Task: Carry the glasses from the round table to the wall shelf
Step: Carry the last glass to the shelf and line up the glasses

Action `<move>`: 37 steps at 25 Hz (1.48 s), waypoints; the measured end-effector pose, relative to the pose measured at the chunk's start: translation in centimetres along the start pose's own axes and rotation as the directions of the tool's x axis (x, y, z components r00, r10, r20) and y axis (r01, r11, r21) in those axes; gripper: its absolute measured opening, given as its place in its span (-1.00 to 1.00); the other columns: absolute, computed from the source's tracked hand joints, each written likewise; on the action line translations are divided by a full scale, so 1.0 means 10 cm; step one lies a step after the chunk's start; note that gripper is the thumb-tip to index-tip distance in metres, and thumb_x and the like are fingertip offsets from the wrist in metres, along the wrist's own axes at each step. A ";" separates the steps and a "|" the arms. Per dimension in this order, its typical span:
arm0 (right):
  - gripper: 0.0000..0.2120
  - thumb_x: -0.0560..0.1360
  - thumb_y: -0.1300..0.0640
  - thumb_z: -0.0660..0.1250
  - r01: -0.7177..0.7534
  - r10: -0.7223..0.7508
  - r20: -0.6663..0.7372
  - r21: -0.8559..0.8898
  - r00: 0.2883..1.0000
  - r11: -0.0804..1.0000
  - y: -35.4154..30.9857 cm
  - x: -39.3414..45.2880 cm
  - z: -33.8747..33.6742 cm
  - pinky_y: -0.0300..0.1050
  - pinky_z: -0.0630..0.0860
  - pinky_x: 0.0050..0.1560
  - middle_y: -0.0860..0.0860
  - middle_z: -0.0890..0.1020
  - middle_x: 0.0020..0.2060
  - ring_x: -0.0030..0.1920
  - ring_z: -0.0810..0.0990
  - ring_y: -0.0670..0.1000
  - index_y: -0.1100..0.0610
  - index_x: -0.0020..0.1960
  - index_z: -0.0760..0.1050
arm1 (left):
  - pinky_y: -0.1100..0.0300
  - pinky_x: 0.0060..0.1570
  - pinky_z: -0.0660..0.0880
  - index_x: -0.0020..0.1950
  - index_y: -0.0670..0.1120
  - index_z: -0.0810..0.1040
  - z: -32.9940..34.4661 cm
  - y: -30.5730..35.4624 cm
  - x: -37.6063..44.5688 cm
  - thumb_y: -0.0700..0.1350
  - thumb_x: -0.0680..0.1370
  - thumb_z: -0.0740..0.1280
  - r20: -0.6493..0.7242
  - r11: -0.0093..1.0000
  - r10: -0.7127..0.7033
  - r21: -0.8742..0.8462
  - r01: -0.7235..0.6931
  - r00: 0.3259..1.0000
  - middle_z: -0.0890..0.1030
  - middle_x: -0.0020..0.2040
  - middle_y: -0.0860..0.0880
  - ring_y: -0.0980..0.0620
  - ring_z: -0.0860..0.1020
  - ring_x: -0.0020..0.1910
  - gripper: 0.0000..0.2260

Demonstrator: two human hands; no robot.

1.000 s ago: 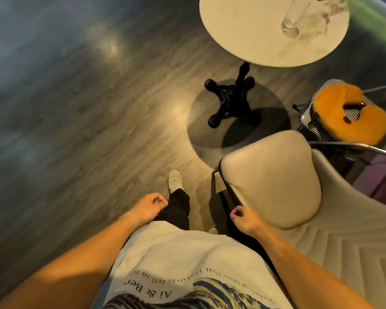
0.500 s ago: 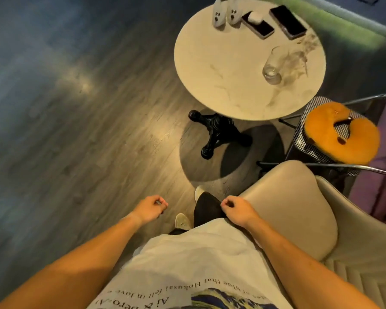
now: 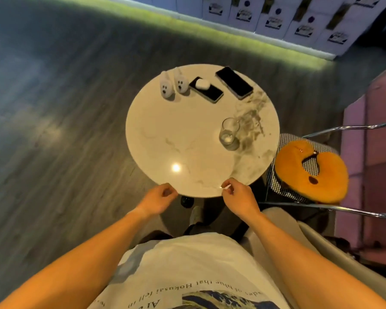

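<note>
A person stands at a round marble-topped table (image 3: 165, 139), seen from above. Upside-down lettering on their white T-shirt (image 3: 187, 264) includes the word "Hokusai"; the rest is too partial to read. Both forearms reach forward. The left hand (image 3: 158, 199) and right hand (image 3: 239, 197) hover at the table's near edge, fingers loosely curled and holding nothing. One clear glass (image 3: 229, 133) stands upright on the table's right side, well apart from both hands.

Clear glass (image 3: 229, 134) upright on round table (image 3: 165, 139), right side.
</note>
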State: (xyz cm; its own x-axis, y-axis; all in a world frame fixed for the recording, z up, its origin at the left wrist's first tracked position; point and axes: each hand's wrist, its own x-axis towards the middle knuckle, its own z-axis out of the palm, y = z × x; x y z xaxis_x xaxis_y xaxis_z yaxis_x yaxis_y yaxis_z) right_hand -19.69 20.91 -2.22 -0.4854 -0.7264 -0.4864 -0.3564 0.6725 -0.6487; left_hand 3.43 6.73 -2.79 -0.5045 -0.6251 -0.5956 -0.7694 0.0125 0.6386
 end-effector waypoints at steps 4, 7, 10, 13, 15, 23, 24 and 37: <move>-0.77 0.49 0.12 0.28 0.057 -0.061 -0.119 -0.036 0.991 0.998 -0.26 0.45 -0.42 0.04 0.54 -0.12 0.01 0.58 -0.18 -0.16 0.57 0.05 0.01 0.14 0.45 | 0.21 -0.16 0.56 0.04 0.04 0.56 -0.08 0.59 0.43 0.02 0.56 0.31 0.038 0.998 0.053 -0.022 -0.053 0.998 0.66 -0.07 -0.01 0.04 0.66 -0.17 -0.88; -0.61 0.49 0.12 0.30 0.102 -0.122 -0.163 -0.127 0.979 0.987 -0.41 0.74 -0.63 -0.03 0.46 -0.06 0.08 0.52 0.15 0.04 0.53 0.14 0.02 0.30 0.38 | 0.33 -0.25 0.54 0.25 0.08 0.45 -0.03 0.98 0.72 -0.01 0.56 0.35 0.099 0.986 0.087 -0.149 -0.071 0.991 0.67 0.02 -0.07 0.09 0.69 -0.22 -0.73; -0.54 0.51 0.14 0.27 0.122 -0.154 -0.117 -0.244 0.981 0.962 -0.52 0.97 -0.69 0.04 0.47 0.09 0.12 0.44 0.29 0.21 0.48 0.20 -0.02 0.40 0.34 | 0.24 -0.20 0.50 0.43 0.10 0.30 0.05 1.32 1.03 0.00 0.57 0.35 0.092 0.977 0.099 -0.198 -0.080 0.991 0.65 0.05 -0.10 0.03 0.65 -0.16 -0.54; -0.58 0.52 0.14 0.25 0.107 -0.131 -0.044 -0.355 0.990 0.929 -0.54 1.19 -0.63 0.07 0.50 0.09 0.14 0.44 0.23 0.20 0.48 0.24 -0.01 0.37 0.40 | 0.25 -0.24 0.49 0.52 0.08 0.21 0.11 1.51 1.31 -0.07 0.58 0.33 0.136 0.959 0.069 -0.282 -0.029 0.988 0.61 0.04 -0.10 0.03 0.58 -0.18 -0.46; -0.63 0.54 0.11 0.25 0.091 -0.108 -0.019 -0.395 0.994 0.914 -0.53 1.29 -0.59 0.07 0.50 0.09 0.14 0.45 0.22 0.19 0.48 0.23 0.03 0.35 0.43 | 0.30 -0.35 0.51 0.51 0.11 0.21 0.14 1.54 1.39 -0.10 0.58 0.33 0.172 0.951 0.054 -0.310 0.002 0.984 0.59 -0.02 -0.06 0.05 0.56 -0.23 -0.46; -0.80 0.59 0.04 0.24 0.312 -0.335 -0.016 -0.329 0.942 0.891 -0.93 1.46 -0.62 -0.08 0.44 -0.11 0.12 0.43 0.04 -0.05 0.51 0.16 0.10 0.13 0.53 | -0.05 0.06 0.63 0.47 0.15 0.24 -0.11 1.52 1.43 -0.13 0.54 0.39 0.050 0.913 0.074 -0.405 -0.048 0.996 0.54 0.14 -0.14 -0.13 0.63 0.03 -0.42; -0.81 0.59 0.04 0.26 0.361 -0.378 0.000 -0.297 0.926 0.884 -1.11 1.49 -0.61 -0.09 0.46 -0.07 0.11 0.43 0.05 -0.04 0.52 0.14 0.09 0.13 0.54 | -0.07 0.07 0.62 0.46 0.16 0.25 -0.25 1.49 1.41 -0.11 0.52 0.41 -0.006 0.912 0.073 -0.405 -0.070 0.997 0.53 0.19 -0.14 -0.13 0.61 0.09 -0.42; -0.79 0.54 -0.04 0.30 0.931 -0.890 0.275 -0.131 0.363 0.340 -4.73 0.79 0.43 -0.04 0.49 -0.04 0.11 0.55 -0.05 -0.07 0.55 0.08 0.03 0.10 0.54 | 0.07 -0.05 0.64 0.35 -0.08 0.43 -3.17 0.57 -0.43 -0.26 0.38 0.52 -0.779 0.859 -0.044 -0.349 -0.375 0.626 0.58 0.20 -0.07 0.05 0.57 0.15 -0.43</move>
State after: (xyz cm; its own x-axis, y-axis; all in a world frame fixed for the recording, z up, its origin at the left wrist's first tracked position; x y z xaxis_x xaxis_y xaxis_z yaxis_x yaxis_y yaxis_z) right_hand -3.24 -17.24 22.04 0.3602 -0.9015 0.2399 -0.6779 -0.4296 -0.5965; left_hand 13.63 -15.32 18.85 0.0230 -0.9995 -0.0208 -0.3352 -0.0274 0.9418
